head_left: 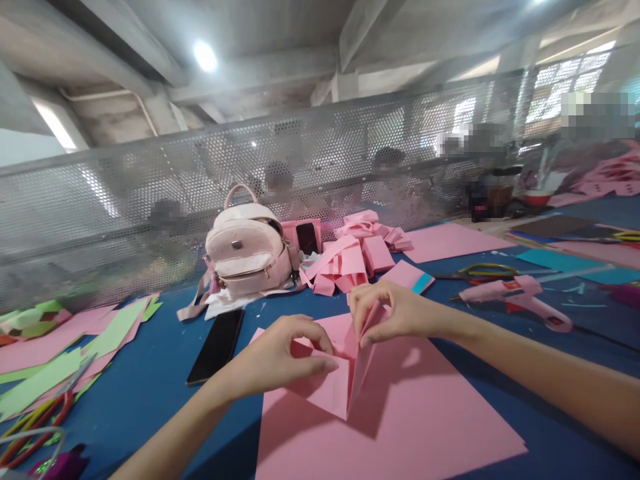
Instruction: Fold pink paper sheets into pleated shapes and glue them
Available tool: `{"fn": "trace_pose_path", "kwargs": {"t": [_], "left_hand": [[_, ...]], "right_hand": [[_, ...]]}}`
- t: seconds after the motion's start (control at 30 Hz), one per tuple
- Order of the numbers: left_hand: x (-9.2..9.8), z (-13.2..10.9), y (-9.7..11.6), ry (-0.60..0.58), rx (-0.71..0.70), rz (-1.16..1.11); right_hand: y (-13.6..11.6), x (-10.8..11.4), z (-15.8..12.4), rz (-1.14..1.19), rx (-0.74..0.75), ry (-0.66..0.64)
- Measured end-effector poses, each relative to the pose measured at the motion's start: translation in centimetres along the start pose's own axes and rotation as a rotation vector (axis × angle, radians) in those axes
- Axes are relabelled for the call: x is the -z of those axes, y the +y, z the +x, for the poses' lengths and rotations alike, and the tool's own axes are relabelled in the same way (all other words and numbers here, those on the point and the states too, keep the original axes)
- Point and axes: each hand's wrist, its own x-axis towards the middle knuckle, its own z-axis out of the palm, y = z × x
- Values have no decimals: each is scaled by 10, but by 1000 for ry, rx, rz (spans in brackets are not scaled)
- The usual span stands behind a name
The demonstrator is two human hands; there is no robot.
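Note:
Between my hands is a folded piece of pink paper (pixel 325 390), standing partly open like a V with its crease toward me. My left hand (pixel 285 353) pinches its left flap between thumb and fingers. With thumb and fingertips my right hand (pixel 387 310) grips the raised right flap. Beneath the folded piece, large pink sheets (pixel 400 427) lie flat on the blue table, and its shadow falls on them. A smaller folded pink piece with a blue strip (pixel 407 277) rests just beyond my right hand.
A black phone (pixel 215 347) lies left of my hands. Behind stand a pale pink backpack (pixel 247 250) and a pile of pink paper strips (pixel 345 260). A pink glue gun (pixel 520 297) and scissors (pixel 487 270) lie right. Red-handled scissors (pixel 63 407) and green sheets (pixel 117 327) are left.

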Motion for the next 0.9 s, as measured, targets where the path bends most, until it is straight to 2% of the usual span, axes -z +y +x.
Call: {"fn": "trace_pose_path", "kwargs": {"t": [0.2,0.47,0.9], "left_hand": [[-8,-3,0,9,78,-82],[-14,-2,-4,40,185,-168],[-17,-2,-1,10,206,-228]], "right_hand": [[11,-3,-3,38,47,4],[9,-6,-2,57,47,19],[6,-10,-2,43,40,12]]}}
